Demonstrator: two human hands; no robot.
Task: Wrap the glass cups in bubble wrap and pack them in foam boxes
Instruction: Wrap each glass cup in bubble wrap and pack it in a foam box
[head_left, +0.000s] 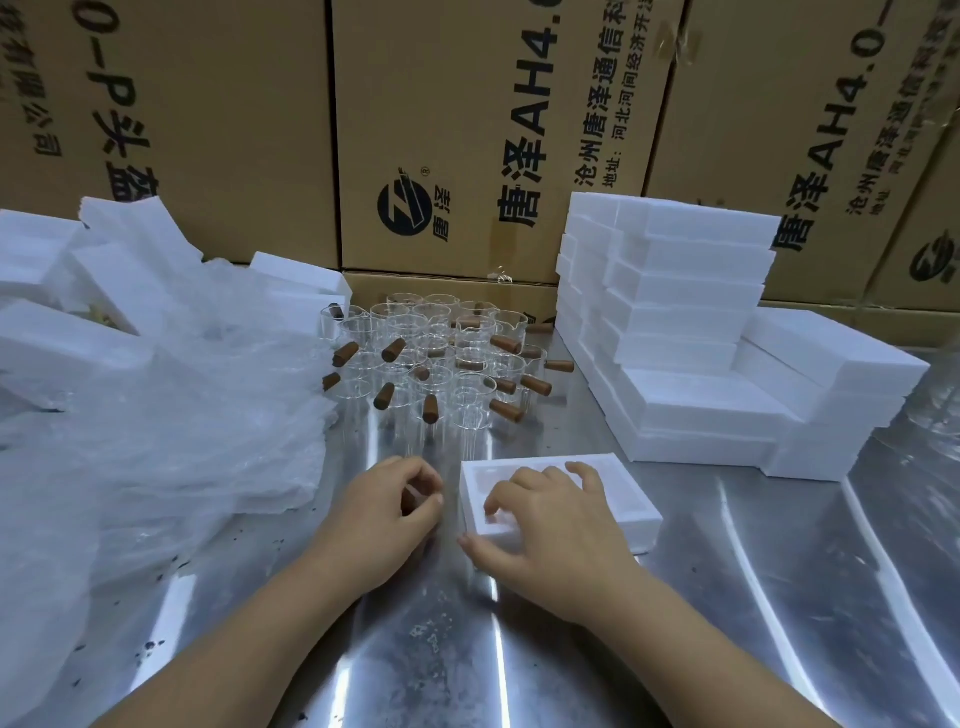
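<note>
An open white foam box (631, 512) lies on the steel table in front of me. My right hand (558, 535) rests over its hollow, fingers spread and bent, thumb against the box's near edge. Just left of the box, my left hand (384, 514) curls round a glass cup (415, 499) with a brown wooden handle; the cup is mostly hidden by the fingers. Several more glass cups with wooden handles (436, 358) stand clustered farther back. Crumpled bubble wrap (171, 415) lies piled at the left.
Stacks of closed foam boxes (675, 332) stand at the right, with more foam pieces (62, 291) at the far left behind the wrap. Big cardboard cartons (467, 130) wall off the back. The shiny steel table (753, 623) has specks of debris.
</note>
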